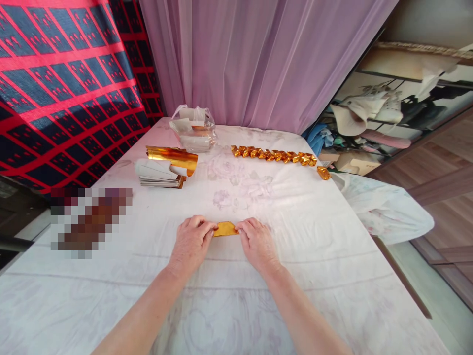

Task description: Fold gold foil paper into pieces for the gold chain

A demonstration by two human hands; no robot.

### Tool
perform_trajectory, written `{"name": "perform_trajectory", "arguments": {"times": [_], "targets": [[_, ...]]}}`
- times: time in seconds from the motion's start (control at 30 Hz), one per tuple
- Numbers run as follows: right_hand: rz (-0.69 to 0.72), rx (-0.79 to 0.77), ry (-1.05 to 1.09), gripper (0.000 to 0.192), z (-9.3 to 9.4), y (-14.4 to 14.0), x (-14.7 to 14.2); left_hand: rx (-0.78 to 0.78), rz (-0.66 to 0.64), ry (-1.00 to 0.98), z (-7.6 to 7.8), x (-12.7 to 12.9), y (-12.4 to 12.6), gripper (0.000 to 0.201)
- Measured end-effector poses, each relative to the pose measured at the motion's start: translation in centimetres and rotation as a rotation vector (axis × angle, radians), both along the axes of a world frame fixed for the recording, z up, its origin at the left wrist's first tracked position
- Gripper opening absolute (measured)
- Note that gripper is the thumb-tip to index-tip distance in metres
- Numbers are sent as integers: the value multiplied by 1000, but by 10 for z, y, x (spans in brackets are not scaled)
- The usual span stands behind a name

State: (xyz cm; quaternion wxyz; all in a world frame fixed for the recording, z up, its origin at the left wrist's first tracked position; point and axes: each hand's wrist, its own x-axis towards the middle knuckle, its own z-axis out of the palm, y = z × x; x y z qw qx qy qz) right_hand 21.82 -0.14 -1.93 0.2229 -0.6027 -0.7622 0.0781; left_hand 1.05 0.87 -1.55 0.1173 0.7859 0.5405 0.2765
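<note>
Between my two hands lies a folded piece of gold foil paper [225, 229], flat on the white cloth and shaped like a low strip with slanted upper corners. My left hand [193, 237] pinches its left end between thumb and fingers. At the right end, my right hand [256, 241] pinches it in the same way. Farther back, a row of folded gold foil pieces [275, 155] runs to the right, with a single gold piece [324, 172] just past its end. A stack of paper sheets [157, 175] sits at the back left, beside a curled gold foil sheet [172, 158].
A clear plastic bag [194, 129] with paper inside stands at the back of the cloth-covered table [236, 286]. Behind it hangs a purple curtain [258, 64]. A white bag [388, 207] and a shelf with shoes [384, 101] are off the right edge. A pixelated patch hides something at left.
</note>
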Motion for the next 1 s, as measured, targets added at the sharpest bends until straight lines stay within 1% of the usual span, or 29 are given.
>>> {"name": "perform_trajectory", "arguments": {"times": [0.23, 0.3, 0.37, 0.4, 0.5, 0.57, 0.63, 0.77, 0.93, 1.0], "targets": [[-23, 4, -21, 20, 6, 0, -3, 40, -17, 55, -3, -2, 2, 25], [-29, -17, -35, 15, 9, 0, -5, 46, -13, 72, -4, -2, 2, 26], [-64, -48, -58, 9, 13, 0, -10, 53, -11, 80, -5, -2, 3, 25], [-100, -62, -72, 11, 15, 1, -14, 54, -9, 86, -5, -1, 3, 24], [-225, -87, -126, 27, 19, 2, -27, 52, 3, 105, -8, 0, 5, 23], [-272, -85, -149, 35, 20, 2, -35, 47, 15, 122, -9, 1, 5, 23], [-289, -94, -142, 38, 21, 2, -38, 42, 28, 140, -8, 2, 6, 24], [-250, -127, -60, 29, 21, 4, -34, 40, 30, 174, -4, 4, 5, 25], [-145, -158, -6, 10, 17, 10, -14, 38, 24, 199, 0, 6, 2, 26], [-93, -165, 13, 11, 15, 12, -7, 35, 26, 200, -1, 6, 1, 27]]}}
